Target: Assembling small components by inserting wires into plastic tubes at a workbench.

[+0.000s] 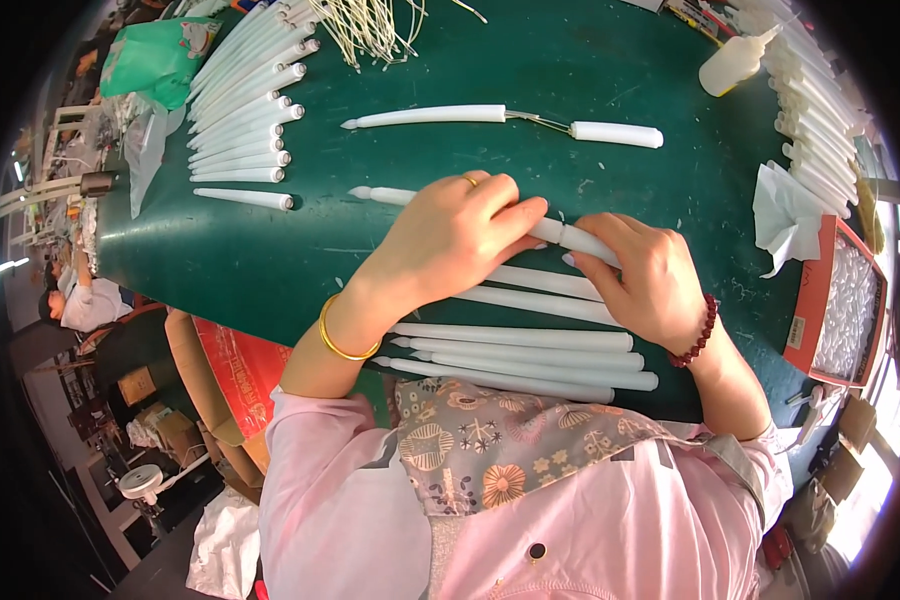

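My left hand (460, 225) is closed round the long white tube of an electric taper candle (385, 196), whose flame-shaped tip points left. Fingers of my right hand (650, 275) grip the short white base section (587, 243) of that same candle. Between the hands the two sections meet at a thin seam. Beyond them lies another candle in two parts: a long tube (430, 117) and a short base (618, 134), joined by thin wires (538, 119). Several assembled-looking candles (530, 357) lie side by side near my apron, some partly under my hands.
Rows of white candles (238, 130) lie at the far left, beside a green bag (155, 60). Thin pale wires (365, 30) are bunched at the back. On the right are a squeeze bottle (732, 66), white tubes (820, 140), tissue (785, 215) and a red box (812, 300) of small clear pieces.
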`<state>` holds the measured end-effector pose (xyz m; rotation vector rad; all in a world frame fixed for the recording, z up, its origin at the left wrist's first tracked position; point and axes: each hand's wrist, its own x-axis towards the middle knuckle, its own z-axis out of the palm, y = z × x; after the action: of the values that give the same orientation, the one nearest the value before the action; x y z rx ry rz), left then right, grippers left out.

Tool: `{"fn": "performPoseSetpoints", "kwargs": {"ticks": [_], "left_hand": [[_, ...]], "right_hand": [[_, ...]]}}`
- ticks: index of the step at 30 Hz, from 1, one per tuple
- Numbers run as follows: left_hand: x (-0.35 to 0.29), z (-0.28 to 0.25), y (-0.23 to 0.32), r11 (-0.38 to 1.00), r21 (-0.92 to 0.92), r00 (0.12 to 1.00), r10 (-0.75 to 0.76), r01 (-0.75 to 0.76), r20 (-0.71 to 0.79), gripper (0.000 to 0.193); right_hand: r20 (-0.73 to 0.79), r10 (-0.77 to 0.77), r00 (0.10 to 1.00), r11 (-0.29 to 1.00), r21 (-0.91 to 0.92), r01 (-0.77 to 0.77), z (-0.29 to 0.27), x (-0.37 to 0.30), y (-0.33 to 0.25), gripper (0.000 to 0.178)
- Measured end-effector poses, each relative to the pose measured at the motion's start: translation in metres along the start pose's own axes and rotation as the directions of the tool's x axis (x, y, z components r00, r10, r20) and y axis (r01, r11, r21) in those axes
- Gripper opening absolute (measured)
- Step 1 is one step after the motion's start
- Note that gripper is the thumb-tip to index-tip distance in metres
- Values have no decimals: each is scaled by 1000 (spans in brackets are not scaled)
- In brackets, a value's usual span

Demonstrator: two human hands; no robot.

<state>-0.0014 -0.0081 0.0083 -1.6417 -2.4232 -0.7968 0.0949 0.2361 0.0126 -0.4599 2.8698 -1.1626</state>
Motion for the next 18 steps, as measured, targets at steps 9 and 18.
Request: {"fn": "performPoseSetpoints", "kwargs": {"ticks": [9,18], "left_hand": [[-4,-10,9,995,-31,993,-87,90,77,30],[-11,12,10,994,-95,999,-41,43,31,29]], "right_hand": [[27,-92,995,991,98,89,-3,1,0,23],[12,-216,976,975,51,215,9,-5,18,27]]}}
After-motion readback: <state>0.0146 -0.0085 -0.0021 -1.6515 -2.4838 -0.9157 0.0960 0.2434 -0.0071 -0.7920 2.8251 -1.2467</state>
